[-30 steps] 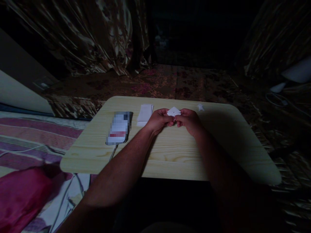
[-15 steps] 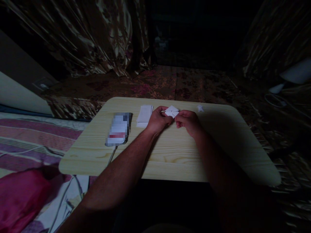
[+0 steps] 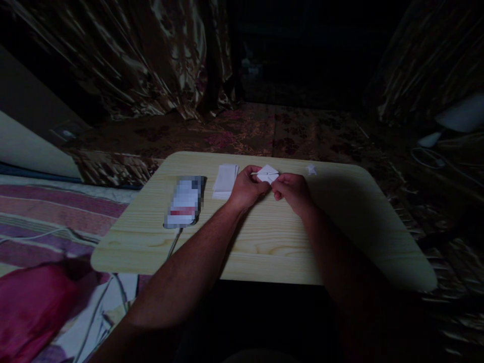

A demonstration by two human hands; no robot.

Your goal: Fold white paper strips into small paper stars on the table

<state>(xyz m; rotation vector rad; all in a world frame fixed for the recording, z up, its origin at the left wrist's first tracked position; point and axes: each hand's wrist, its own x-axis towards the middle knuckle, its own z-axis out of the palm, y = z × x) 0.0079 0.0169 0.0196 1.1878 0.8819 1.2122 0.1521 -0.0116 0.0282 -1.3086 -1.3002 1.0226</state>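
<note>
A small folded white paper (image 3: 267, 173), diamond-shaped with crease lines across it, is held up between both hands over the far part of the table. My left hand (image 3: 245, 186) is closed on its left side, thumb along the lower edge. At its lower right corner, my right hand (image 3: 293, 189) pinches with thumb and forefinger. Just left of my left hand lies a stack of white paper sheets (image 3: 226, 180). A little white folded paper figure (image 3: 311, 170) sits to the right, beyond my right hand.
The pale wooden table (image 3: 272, 247) has rounded corners. On its left lies a blurred-out phone (image 3: 185, 201) with a white cable (image 3: 174, 244) running off the near edge. A striped bed (image 3: 56, 206) with a red cloth (image 3: 34, 307) is at the left; a white lamp (image 3: 461, 113) stands at the right.
My right thumb and forefinger have shifted slightly left and down, onto the paper's lower right corner. The rest stays where it was.
</note>
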